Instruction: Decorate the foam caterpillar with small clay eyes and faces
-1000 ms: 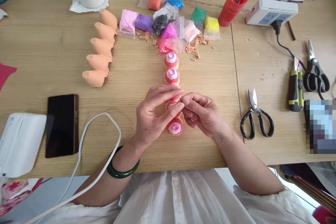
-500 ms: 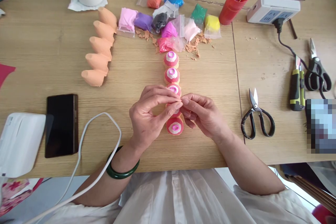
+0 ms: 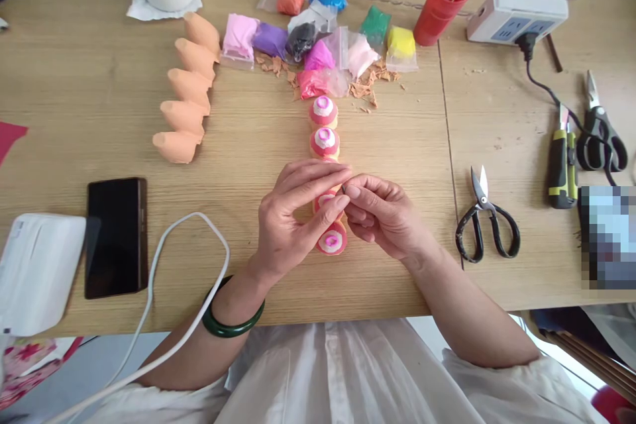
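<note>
Tiny dark bit [image 3: 344, 190] pinched betw. both hands' fingertips.

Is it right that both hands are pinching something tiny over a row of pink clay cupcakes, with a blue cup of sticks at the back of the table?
Not quite: the cup of sticks is red, not blue, as the head view shows. The rest holds: the left hand and right hand meet in a fingertip grip on something tiny over the row of pink clay cupcakes.
</note>
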